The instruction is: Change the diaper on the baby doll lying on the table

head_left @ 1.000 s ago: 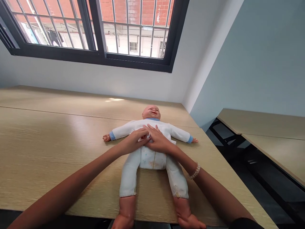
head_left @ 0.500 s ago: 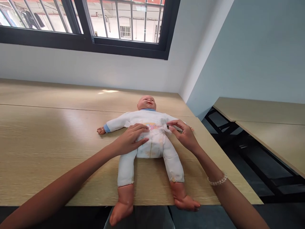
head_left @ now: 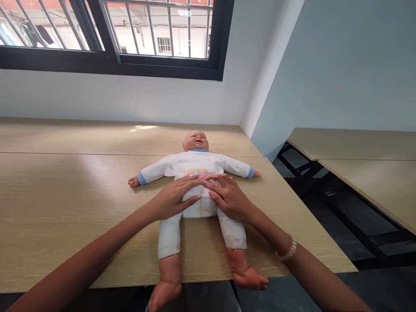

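A baby doll in a white suit with blue cuffs lies face up on the wooden table, arms spread, bare feet hanging over the near edge. My left hand lies flat on the doll's belly and left hip, fingers stretched out. My right hand rests flat on the doll's right hip, fingers extended and meeting the left hand's fingertips at the waist. A bead bracelet circles my right wrist. A coloured band of a diaper shows just above my fingers.
The table runs against a white wall under a black-framed barred window. A gap with dark frame parts separates it from a second wooden table at the right. The near table edge is right under the doll's shins.
My right hand has come back from the doll's right side onto its hip, meeting the left hand. The left hand stayed on the belly. The view shifted slightly.
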`<state>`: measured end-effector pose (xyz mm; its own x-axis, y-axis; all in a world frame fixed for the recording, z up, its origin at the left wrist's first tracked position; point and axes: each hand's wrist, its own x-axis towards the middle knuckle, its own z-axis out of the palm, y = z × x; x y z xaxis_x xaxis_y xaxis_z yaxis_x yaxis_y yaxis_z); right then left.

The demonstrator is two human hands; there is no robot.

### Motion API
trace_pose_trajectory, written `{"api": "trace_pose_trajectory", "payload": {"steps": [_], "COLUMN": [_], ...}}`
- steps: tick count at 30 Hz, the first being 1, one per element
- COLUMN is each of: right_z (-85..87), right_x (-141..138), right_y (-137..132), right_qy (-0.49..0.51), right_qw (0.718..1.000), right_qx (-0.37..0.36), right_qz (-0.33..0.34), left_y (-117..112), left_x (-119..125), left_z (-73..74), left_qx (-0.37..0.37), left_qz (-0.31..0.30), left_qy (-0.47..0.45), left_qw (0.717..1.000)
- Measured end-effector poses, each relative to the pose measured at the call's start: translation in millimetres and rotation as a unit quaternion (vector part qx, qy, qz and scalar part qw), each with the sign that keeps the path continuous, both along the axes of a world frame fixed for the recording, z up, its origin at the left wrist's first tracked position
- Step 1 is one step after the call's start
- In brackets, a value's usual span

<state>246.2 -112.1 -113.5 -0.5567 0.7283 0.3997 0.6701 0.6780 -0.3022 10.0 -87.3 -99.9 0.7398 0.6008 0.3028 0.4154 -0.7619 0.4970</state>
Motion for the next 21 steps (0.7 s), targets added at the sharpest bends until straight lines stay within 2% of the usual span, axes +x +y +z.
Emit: {"api": "trace_pose_trajectory", "payload": {"steps": [5, 9, 14, 18, 21], "right_z": [4.6, 8.0, 2.1, 3.7, 14.8], "right_x": [1.7, 3.5, -0.9, 2.0, 14.5], "right_y": [-3.1, -3.5, -2.1, -1.8, -2.5], "right_qy": [-0.026, -0.002, 0.018, 0.046, 0.111], "right_qw": [0.999, 0.999, 0.998, 0.996, 0.993], "right_qx": [0.019, 0.042, -0.032, -0.052, -0.036], "right_qz": [-0.009, -0.010, 0.054, 0.059, 0.030], "left_y": [0.2, 1.1, 2.8, 4.1, 3.9], "left_x": [-1.8, -4.4, -3.3, -4.8, -13.6], "left_z": [1.3, -1.2, -3.2, -1.3, 5.1], "left_qx": [-0.009, 0.011, -0.001, -0.006, -0.002], "left_qz": [0.013, 0.029, 0.006, -0.001, 0.021], "left_qy": [-0.015, 0.003, 0.062, 0.085, 0.037], "left_qw": [1.000, 1.000, 0.998, 0.996, 0.999]}}
